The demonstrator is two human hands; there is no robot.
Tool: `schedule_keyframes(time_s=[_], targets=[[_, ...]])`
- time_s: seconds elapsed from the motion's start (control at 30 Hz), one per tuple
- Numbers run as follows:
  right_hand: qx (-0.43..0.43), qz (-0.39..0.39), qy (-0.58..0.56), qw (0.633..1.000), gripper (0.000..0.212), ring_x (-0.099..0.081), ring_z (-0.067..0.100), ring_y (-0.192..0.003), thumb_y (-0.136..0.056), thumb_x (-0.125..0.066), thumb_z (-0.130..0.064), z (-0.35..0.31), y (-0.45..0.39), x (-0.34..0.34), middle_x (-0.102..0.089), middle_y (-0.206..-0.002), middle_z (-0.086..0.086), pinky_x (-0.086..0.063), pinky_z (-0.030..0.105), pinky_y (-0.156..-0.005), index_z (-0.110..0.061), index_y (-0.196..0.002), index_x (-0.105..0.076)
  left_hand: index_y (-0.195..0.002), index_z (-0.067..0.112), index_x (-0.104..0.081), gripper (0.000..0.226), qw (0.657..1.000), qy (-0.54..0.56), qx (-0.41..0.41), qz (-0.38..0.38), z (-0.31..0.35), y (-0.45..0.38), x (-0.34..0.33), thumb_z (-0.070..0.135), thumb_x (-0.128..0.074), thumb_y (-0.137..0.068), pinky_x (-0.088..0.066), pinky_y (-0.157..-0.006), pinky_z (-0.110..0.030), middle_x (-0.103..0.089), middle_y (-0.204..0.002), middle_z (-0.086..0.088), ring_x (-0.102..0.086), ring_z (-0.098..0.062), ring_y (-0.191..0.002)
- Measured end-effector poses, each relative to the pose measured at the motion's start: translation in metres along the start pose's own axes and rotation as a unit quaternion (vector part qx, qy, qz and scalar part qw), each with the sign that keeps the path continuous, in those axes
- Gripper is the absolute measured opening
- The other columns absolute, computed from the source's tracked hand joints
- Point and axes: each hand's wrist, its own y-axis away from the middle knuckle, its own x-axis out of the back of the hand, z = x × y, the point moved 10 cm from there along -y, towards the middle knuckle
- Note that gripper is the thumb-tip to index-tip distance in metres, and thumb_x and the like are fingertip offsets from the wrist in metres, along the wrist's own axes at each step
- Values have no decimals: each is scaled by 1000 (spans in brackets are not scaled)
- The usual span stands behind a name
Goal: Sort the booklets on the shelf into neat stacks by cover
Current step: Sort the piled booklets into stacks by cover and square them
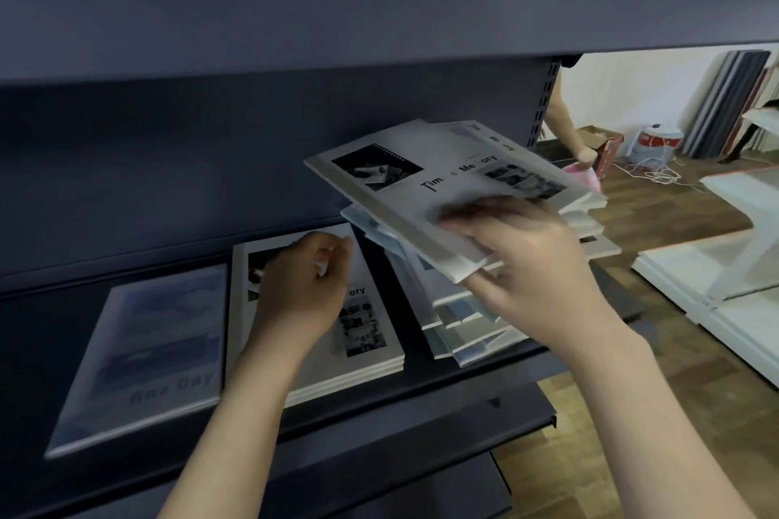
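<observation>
Shelf [421, 388]: three booklet piles; right hand [535, 265] grips two grey booklets [421, 190].

There is one view only, from a wide-angle camera worn on the person's head. It sits close to a dark metal shelf unit [295, 25], looking forward and down onto the middle shelf board [50, 308], so the board above fills the top of the frame as a broad band. Both forearms come up from the bottom edge, meeting the booklets near centre. The lens bends straight lines toward the edges. At the right side the view slips past the slotted upright [543, 101] to a wooden floor [657, 413] farther off.
</observation>
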Motion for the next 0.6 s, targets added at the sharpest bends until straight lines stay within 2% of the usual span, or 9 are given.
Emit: schedule_keyframes(time_s=[0.1, 0.17, 0.23, 0.3, 0.37, 0.43, 0.5, 0.53, 0.6], targets=[[-35, -50, 17, 998, 64, -43, 21, -129, -67, -45, -17, 19, 3, -5, -54, -133, -3, -33, 40, -105, -25, -130, -52, -83, 20, -61, 28, 999, 42, 20, -8, -1, 0, 1, 38, -42, -95, -39, -67, -24, -61, -81, 8, -56, -7, -76], [-66, -60, 46, 995, 73, -42, 24, -130, -64, -39, -12, 33, 2, -5, -51, -137, 2, -34, 46, -107, -26, -136, -44, -79, 24, -59, 31, 996, 75, 36, -8, -2, 1, 3, 40, -38, -96, -41, -62, -21, -62, -78, 10, -56, -2, -74], [-75, -53, 72, 993, 75, -51, 24, -123, -64, -32, -8, 35, 0, -4, -55, -133, 1, -41, 45, -103, -27, -134, -49, -82, 23, -62, 36, 994, 93, 54, -11, -7, 1, 3, 43, -34, -96, -40, -60, -20, -63, -78, 9, -56, -3, -72], [-39, -35, 100, 994, 71, -58, 23, -115, -66, -27, -9, 20, -3, -5, -60, -127, -3, -48, 41, -91, -27, -126, -59, -82, 22, -63, 42, 991, 112, 68, -17, -7, 2, 2, 45, -32, -96, -39, -59, -21, -65, -77, 6, -57, -7, -70], [13, 1, 107, 994, 57, -63, 22, -107, -70, -38, -6, -8, -6, -6, -65, -120, -3, -53, 39, -81, -24, -115, -67, -78, 19, -63, 49, 989, 110, 90, -26, -8, 2, 0, 51, -30, -95, -38, -61, -24, -63, -76, 6, -56, -11, -70], [48, 47, 86, 994, 41, -66, 23, -100, -73, -49, -5, -39, -7, -11, -69, -111, 1, -54, 35, -76, -19, -104, -72, -82, 17, -61, 55, 987, 98, 128, -26, -18, 2, 5, 62, -30, -90, -39, -74, -25, -61, -85, 5, -56, -14, -78], [49, 74, 57, 994, 34, -66, 23, -98, -76, -47, -6, -65, -8, -21, -70, -106, 4, -53, 34, -77, -16, -97, -72, -90, 22, -67, 59, 970, 173, 171, -16, -38, 3, 18, 74, -43, -78, -42, -93, -32, -64, -100, 5, -60, -17, -94], [50, 82, 48, 994, 32, -65, 24, -98, -77, -46, -6, -76, -8, -27, -70, -104, 5, -52, 35, -79, -15, -95, -72, -87, 24, -71, 56, 961, 214, 177, -8, -47, 4, 25, 74, -52, -71, -44, -96, -36, -68, -100, 7, -63, -17, -96], [63, 98, 38, 993, 29, -65, 25, -97, -80, -47, -3, -97, -5, -39, -70, -101, 6, -49, 36, -84, -13, -91, -72, -75, 27, -73, 31, 967, 208, 148, -4, -54, 8, 45, 56, -62, -77, -49, -89, -25, -72, -83, 15, -66, -5, -87]])
